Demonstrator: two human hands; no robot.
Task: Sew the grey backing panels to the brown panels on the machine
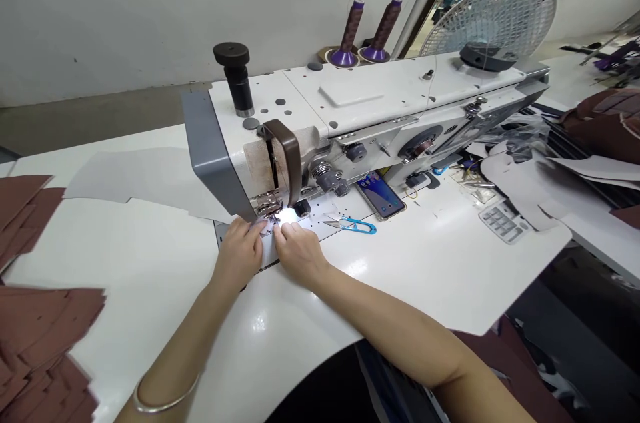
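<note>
A white industrial sewing machine (pixel 300 103) stands across the table, its small lamp lighting the needle area. My left hand (pixel 241 251) is at the front left of the presser foot (pixel 270 204), thumb and fingers drawn together over a small pale bit. Just right of it, my right hand (pixel 301 251) is closed, its fingertips pinched close to the lit needle area. What either hand holds is too small and bright to make out. Blue-handled thread snips (pixel 353 224) lie to the right of my right hand.
A phone (pixel 379 195) lies under the machine arm. Brown cut pieces (pixel 40 336) are stacked at left, beside a grey-white sheet (pixel 135 173). Two brown thread cones (pixel 385 29) and a fan (pixel 500 16) stand behind. A stencil-like plate (pixel 505 221) lies at right.
</note>
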